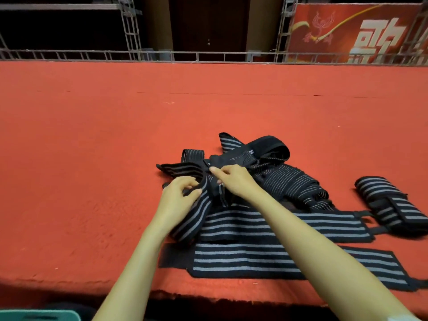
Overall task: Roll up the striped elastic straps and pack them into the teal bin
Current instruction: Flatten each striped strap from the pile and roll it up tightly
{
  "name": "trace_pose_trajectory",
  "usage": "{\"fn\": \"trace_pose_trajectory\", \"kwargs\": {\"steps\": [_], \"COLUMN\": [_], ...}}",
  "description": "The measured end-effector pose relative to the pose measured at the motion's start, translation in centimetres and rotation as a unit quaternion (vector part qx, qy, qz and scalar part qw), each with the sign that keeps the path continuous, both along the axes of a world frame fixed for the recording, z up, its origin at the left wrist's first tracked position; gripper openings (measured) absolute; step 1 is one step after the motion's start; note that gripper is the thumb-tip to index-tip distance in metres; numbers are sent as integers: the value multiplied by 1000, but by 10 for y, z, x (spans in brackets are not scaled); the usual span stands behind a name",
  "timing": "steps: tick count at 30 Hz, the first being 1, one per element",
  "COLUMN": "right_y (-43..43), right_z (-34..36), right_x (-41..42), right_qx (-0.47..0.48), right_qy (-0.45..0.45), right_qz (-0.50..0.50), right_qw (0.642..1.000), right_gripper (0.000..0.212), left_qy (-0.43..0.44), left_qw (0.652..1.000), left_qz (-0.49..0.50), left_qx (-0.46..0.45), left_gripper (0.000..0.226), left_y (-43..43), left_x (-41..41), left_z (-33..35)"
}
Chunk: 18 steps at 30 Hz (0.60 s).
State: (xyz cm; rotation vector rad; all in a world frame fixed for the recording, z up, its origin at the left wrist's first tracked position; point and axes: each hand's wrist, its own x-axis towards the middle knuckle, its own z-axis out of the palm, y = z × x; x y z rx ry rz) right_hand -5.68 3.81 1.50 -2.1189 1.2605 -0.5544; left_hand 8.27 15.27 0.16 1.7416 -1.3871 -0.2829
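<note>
Untangling step, before rolling: left hand (179,193) and right hand (234,179), each grip pinching a striped strap (196,216) in the heap on the red worktop (92,158); next, probably free one end; teal bin (39,315) at near-left corner

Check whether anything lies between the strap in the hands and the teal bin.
Nothing visible does. The left hand and right hand pinch a strap at the pile; from there to the teal bin, below the table edge, only red tabletop shows. Only the bin's corner is in view.
</note>
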Motion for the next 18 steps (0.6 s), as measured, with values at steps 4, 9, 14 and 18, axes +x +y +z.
{"fn": "trace_pose_trajectory", "kwargs": {"steps": [4,9,14,18], "right_y": [12,11,33,39], "right_z": [6,-6,-17,-27], "right_x": [19,1,-21,-29], "right_qx": [196,67,-126,-133], "right_qy": [-60,-71,17,86], "right_qz": [68,64,189,246], "right_qw": [976,993,974,956], "right_gripper": [32,11,16,18], "left_qy": [-15,124,182,143], "left_qw": [997,992,977,976], "left_qz": [-69,22,92,105], "left_qx": [11,10,60,127], "left_gripper": [9,22,36,47], "left_y": [6,8,-17,-44], "left_x": [1,15,39,46], "left_z": [-8,-22,-23,-29]}}
